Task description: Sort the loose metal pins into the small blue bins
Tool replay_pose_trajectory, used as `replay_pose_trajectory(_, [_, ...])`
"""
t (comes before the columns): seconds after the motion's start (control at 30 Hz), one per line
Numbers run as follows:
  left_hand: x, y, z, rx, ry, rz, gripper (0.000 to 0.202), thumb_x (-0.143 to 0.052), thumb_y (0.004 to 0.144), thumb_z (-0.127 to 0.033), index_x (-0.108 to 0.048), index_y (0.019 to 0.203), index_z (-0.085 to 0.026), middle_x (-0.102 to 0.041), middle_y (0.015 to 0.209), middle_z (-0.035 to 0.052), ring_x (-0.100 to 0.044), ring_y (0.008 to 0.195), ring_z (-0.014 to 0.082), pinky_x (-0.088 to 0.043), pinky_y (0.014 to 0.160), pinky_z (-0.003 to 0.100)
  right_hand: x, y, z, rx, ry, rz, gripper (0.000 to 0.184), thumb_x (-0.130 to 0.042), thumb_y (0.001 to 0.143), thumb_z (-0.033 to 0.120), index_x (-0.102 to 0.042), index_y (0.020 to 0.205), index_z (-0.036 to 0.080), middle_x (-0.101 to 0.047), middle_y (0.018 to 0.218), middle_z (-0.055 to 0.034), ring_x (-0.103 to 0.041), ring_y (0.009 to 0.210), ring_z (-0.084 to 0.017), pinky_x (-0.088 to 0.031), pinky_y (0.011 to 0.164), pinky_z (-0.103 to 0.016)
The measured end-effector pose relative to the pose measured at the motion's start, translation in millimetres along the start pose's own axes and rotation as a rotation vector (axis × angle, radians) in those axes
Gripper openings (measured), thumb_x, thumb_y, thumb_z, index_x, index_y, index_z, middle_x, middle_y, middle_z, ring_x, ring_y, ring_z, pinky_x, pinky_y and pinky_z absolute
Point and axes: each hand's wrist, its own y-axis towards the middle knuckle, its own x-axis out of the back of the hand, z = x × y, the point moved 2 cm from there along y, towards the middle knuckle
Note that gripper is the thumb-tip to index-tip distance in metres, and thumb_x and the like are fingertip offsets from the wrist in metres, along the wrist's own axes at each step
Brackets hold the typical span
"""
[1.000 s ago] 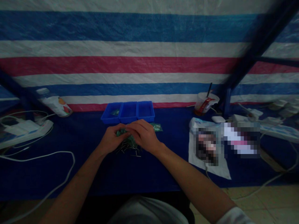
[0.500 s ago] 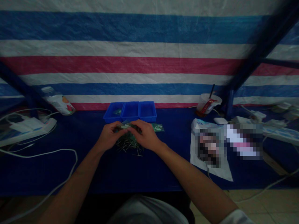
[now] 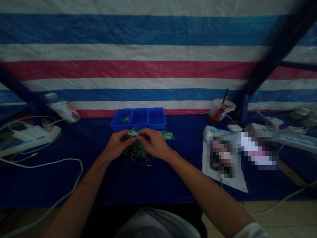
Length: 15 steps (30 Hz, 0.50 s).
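Observation:
My left hand (image 3: 117, 144) and my right hand (image 3: 155, 142) pinch a small clear plastic bag (image 3: 133, 133) between them, with pale pieces showing inside. Both sets of fingers are closed on its near edge. Below the hands lies a loose pile of thin metal pins or screws (image 3: 136, 152), partly hidden by the fingers. Another small bag (image 3: 167, 135) with white pieces rests on the table just right of my right hand. Behind the hands stands a row of three joined blue bins (image 3: 138, 119); the left one has a small bag (image 3: 125, 119) in it.
At the left are a power strip (image 3: 47, 135), a white cable (image 3: 61, 160) and a tilted bottle (image 3: 65, 110). To the right stand a cup with a straw (image 3: 221, 110) and a white plastic bag (image 3: 209, 178). A striped tarp (image 3: 158, 69) hangs behind the blue table (image 3: 148, 188).
Both hands stay in nearly the same place, still pinching the small bag. Slightly more of the bag shows between the fingers. The pile and bins have not moved.

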Motion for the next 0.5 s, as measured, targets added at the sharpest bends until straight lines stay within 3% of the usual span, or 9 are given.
replay_pose_trajectory(0.33, [-1.3,-0.6,-1.2,-0.060,0.136,0.011,0.033,-0.073,0.075,-0.044,-0.074,0.091,-0.016,-0.074,0.085,0.0065,-0.067,0.073,0.0198,-0.053,0.069,0.030,-0.5,3.0,-4.6,-0.071,-0.002,-0.019,0.017,-0.055,0.094,0.033,-0.064,0.092,0.018,-0.063,0.072,0.0017,-0.053,0.061,-0.011,-0.038,0.058,-0.024])
replay_pose_trajectory(0.5, [-0.7,0.0,-2.7,-0.062,0.074,-0.065,0.033,-0.074,0.073,-0.044,-0.073,0.087,-0.015,-0.074,0.084,0.0063,-0.067,0.074,0.0200,-0.054,0.069,0.029,14.5,-4.0,19.3,-0.104,-0.116,0.019,0.027,-0.056,0.094,0.037,-0.061,0.116,0.022,-0.070,0.084,-0.0007,-0.063,0.072,-0.015,-0.043,0.069,-0.029])
